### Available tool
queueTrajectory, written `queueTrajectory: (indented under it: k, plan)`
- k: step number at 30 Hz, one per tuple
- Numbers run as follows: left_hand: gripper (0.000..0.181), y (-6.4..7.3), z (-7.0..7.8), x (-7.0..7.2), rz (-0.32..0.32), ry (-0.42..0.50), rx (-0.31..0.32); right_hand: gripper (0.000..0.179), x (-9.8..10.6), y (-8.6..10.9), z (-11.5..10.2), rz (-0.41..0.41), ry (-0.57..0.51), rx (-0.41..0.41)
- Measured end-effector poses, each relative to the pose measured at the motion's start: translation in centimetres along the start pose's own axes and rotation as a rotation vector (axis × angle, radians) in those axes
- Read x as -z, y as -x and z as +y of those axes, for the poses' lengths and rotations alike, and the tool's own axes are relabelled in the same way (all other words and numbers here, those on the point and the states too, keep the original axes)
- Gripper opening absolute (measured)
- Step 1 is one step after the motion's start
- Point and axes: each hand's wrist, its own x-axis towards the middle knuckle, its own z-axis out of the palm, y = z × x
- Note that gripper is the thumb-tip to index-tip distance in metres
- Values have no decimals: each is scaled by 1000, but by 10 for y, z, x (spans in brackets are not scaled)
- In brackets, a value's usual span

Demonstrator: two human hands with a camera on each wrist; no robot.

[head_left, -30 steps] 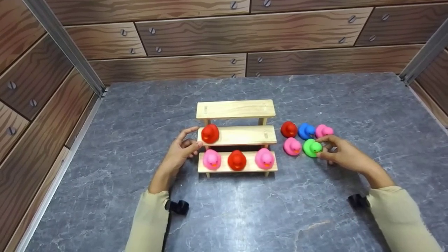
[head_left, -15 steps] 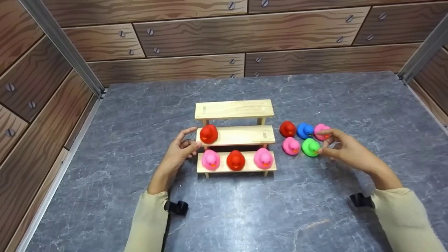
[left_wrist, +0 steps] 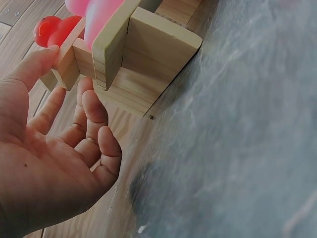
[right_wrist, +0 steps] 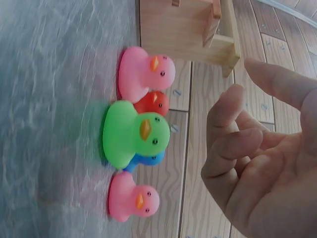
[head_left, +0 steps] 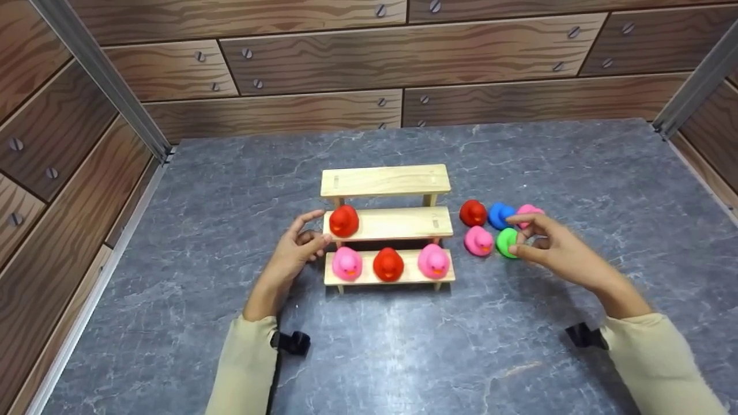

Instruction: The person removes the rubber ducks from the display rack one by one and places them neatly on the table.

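Observation:
A three-step wooden stand occupies the middle of the table. My left hand grips the left end of its middle step between thumb and index finger; the other fingers curl loosely. On that step sits a red rubber duck. The lowest step bears a pink duck, a red duck and another pink duck. My right hand hovers by a green duck, thumb and index finger apart. The right wrist view shows nothing between the fingers and the green duck apart from them.
Around the green duck stand a pink duck, a red duck, a blue duck and a partly covered pink duck. Wood-patterned walls enclose the grey table at the back and sides.
My right hand draws back slightly right from the green duck, then shifts left over it, covering its head. The left hand keeps its place on the stand; the ducks stay put.

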Motion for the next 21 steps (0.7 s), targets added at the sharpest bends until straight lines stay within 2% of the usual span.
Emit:
queueTrajectory:
  k: [10, 21]
  plan:
    - [54, 0, 1, 0, 3, -7, -1, 50, -15, -16, -20, -9, 0, -17]
    - [54, -2, 0, 0, 6, 6, 6, 56, -42, -31, -51, -31, -55, 103]
